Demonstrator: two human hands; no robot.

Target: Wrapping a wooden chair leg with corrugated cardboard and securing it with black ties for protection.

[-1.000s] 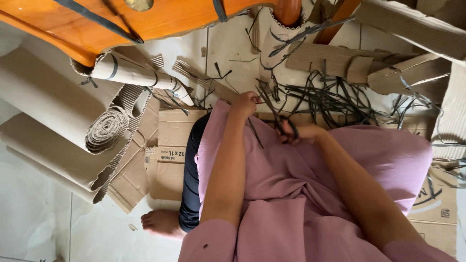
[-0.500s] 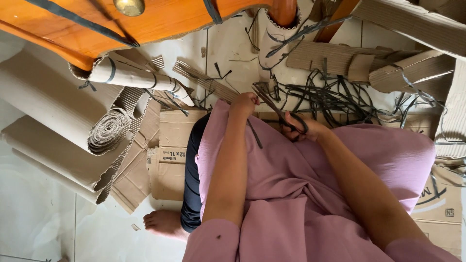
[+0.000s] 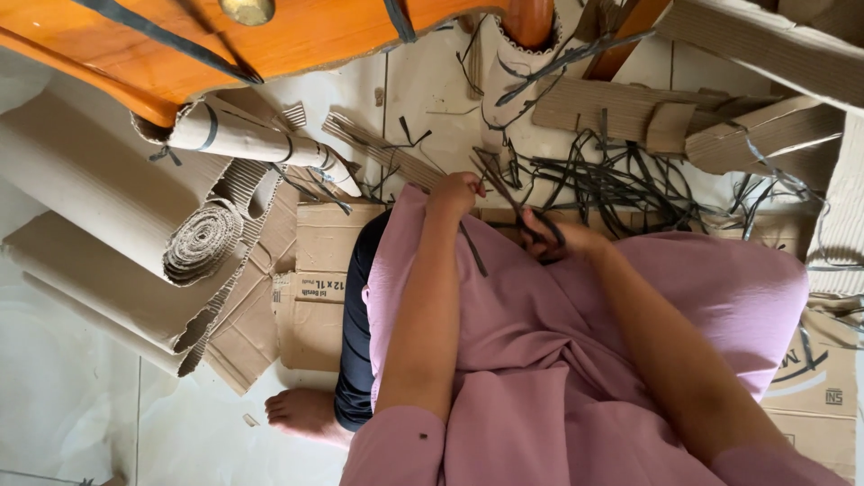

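- My left hand pinches a dark strip at my knee; its fingers are closed on the strip, which trails down over my pink lap.
- My right hand has its fingers through the handles of the scissors, gripping them; the blades point up and left toward my left hand, meeting the strip just beside it.
- Ahead of both hands lies a tangle of dark strips on the white floor, close to the blade tips.
- Room is tight: a wooden chair hangs over the top edge, cardboard slabs crowd the upper right.
- Rolls of corrugated card lie to my left, well apart from my hands; one thinner roll sits under the chair's edge.
- Flat cardboard lies under me, its edge showing by my left leg; my bare foot rests on the floor past it.
- A corrugated tube wraps the chair leg, with dark strips draped over it.
- More flat cardboard shows at my right.
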